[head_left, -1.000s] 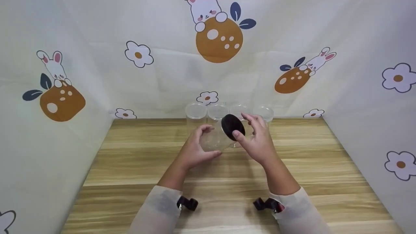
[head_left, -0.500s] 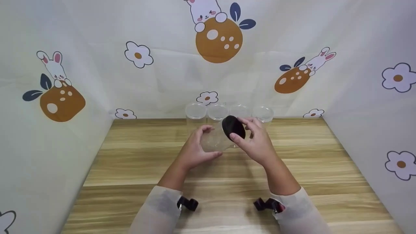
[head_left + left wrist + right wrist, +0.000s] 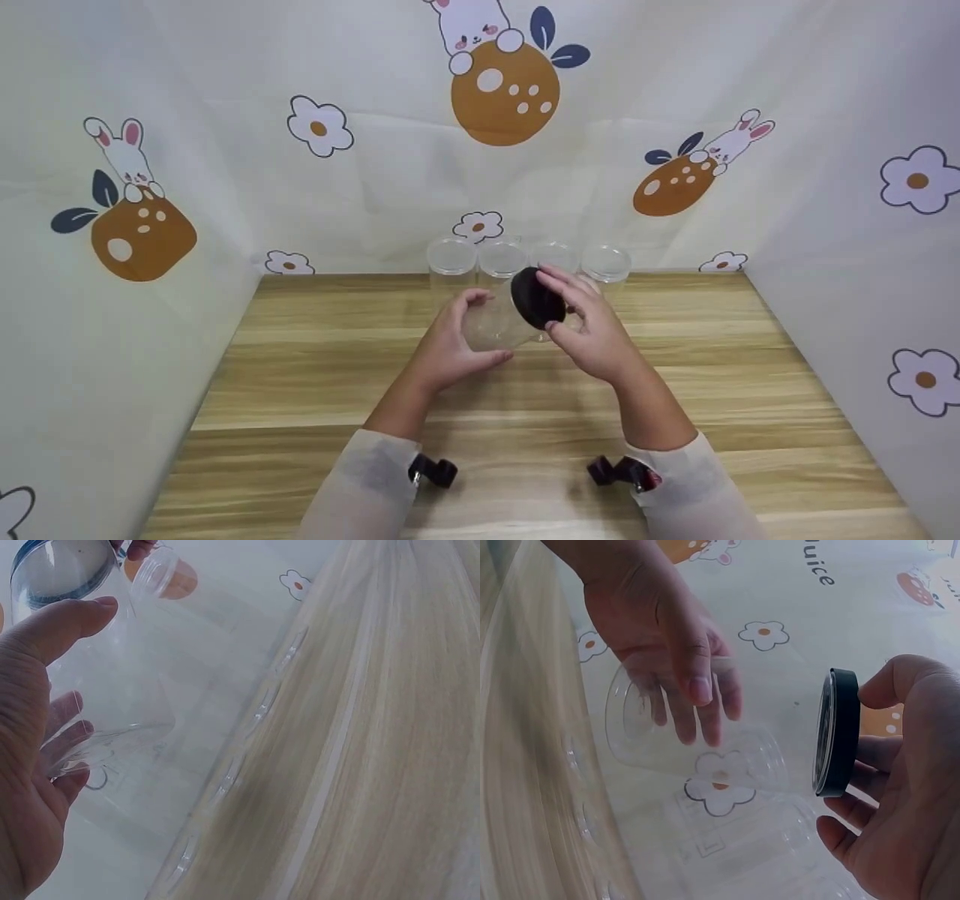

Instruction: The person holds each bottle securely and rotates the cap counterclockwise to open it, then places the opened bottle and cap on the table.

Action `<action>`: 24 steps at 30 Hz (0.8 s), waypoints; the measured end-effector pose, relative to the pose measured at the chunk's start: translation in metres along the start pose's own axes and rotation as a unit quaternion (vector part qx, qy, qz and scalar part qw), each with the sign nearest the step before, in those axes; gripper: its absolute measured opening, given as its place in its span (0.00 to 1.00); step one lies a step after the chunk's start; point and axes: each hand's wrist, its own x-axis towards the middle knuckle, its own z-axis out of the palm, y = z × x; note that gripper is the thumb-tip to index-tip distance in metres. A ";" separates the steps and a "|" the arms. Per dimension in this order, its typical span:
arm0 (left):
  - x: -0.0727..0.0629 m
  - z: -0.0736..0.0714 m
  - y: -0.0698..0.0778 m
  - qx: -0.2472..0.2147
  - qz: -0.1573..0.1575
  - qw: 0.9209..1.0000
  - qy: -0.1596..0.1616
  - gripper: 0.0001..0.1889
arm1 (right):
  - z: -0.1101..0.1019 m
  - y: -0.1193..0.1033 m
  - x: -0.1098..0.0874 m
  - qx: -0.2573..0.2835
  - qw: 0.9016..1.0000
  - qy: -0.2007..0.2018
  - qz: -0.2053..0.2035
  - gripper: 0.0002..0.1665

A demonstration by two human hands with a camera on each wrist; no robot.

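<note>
A clear plastic jar [image 3: 491, 322] is held tilted above the table in the head view, its black-capped end toward the upper right. My left hand [image 3: 448, 345] grips the jar's body, thumb on the near side and fingers round the far side. At the capped end, my right hand [image 3: 596, 330] holds the edge of the black lid [image 3: 536, 300], fingers at the top and thumb at the lower right. The right wrist view shows the lid [image 3: 838, 733] edge-on between thumb and fingers. Through the jar's wall [image 3: 112, 682], left fingertips show in the left wrist view.
Several clear jars [image 3: 452, 259] stand in a row behind the hands, along the back of the wood-grain table [image 3: 315, 390]. Printed cloth walls [image 3: 390, 180] enclose the table at the back and both sides.
My right fingers have come onto the lid from its right side, then shifted to its top while the thumb slid rightward along the bottom. The left hand and jar stay in place.
</note>
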 end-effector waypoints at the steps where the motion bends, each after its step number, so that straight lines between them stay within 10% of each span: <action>1: 0.000 0.000 0.000 0.000 0.000 1.000 0.001 0.51 | 0.000 0.000 0.000 0.001 1.000 0.000 -0.001 0.40; 10: 0.000 0.000 0.000 0.004 0.006 1.000 0.009 0.50 | 0.000 -0.001 -0.001 0.012 1.000 0.015 -0.001 0.39; 24: 0.000 0.000 0.000 0.007 0.003 1.000 0.007 0.50 | 0.002 -0.005 0.004 -0.035 0.990 0.044 0.127 0.45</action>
